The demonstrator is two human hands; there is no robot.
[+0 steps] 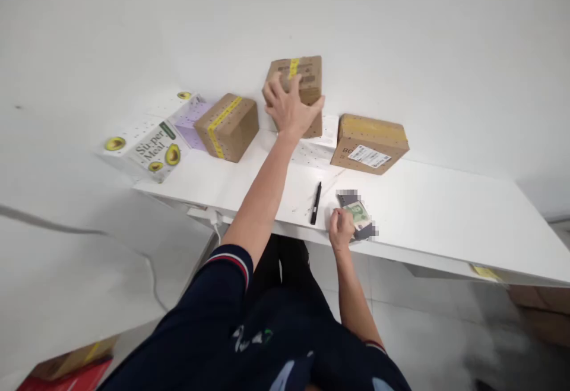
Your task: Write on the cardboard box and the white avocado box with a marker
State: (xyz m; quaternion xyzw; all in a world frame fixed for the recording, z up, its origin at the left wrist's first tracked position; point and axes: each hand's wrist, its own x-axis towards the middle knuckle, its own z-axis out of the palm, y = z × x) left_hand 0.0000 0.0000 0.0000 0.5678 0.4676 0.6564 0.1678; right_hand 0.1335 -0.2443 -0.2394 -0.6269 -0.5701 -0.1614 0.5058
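My left hand (pixel 288 107) is spread over the front of a small cardboard box (pixel 312 76) with yellow tape and printed labels, thumb at its right side. This box is by the wall, above a white box (pixel 328 132) that it partly hides. My right hand (pixel 341 228) is curled closed at the table's front edge, touching or right beside a green banknote (pixel 357 213). The note lies over a dark grey flat item (pixel 366 232), partly blurred out. Whatever is inside the curled fingers is hidden. A black marker (pixel 316 203) lies left of the right hand.
On the white table (pixel 454 213) stand a taped cardboard box (pixel 229 126), a labelled cardboard box (pixel 370 144), a purple box (pixel 192 125) and a white avocado-print box (pixel 155 141). A white plug and cable (pixel 215 222) hang at the front edge.
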